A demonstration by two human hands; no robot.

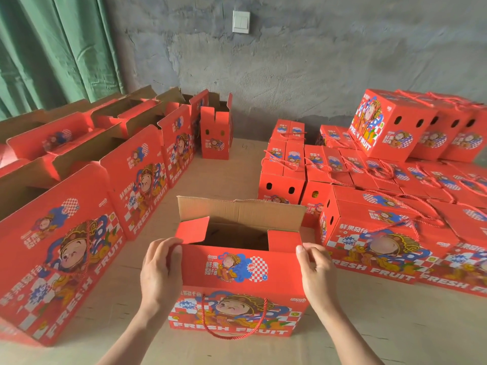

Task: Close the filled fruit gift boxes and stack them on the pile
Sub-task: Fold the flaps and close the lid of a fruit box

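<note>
A red fruit gift box (238, 291) with a cartoon print and a red rope handle stands open in front of me on the cardboard-covered floor. Its far brown flap (241, 213) stands up, and the two small side flaps fold partly inward. My left hand (159, 272) grips the near flap at its left corner. My right hand (316, 272) grips the same flap at its right corner. The inside of the box is dark and its contents are hidden. The pile of closed boxes (379, 180) lies to the right, with more stacked on top at the back.
A row of open red boxes (105, 180) runs along the left side to the back. One narrow open box (216, 133) stands near the grey wall. A green curtain (52, 48) hangs at the back left. Bare cardboard floor (218, 177) lies between row and pile.
</note>
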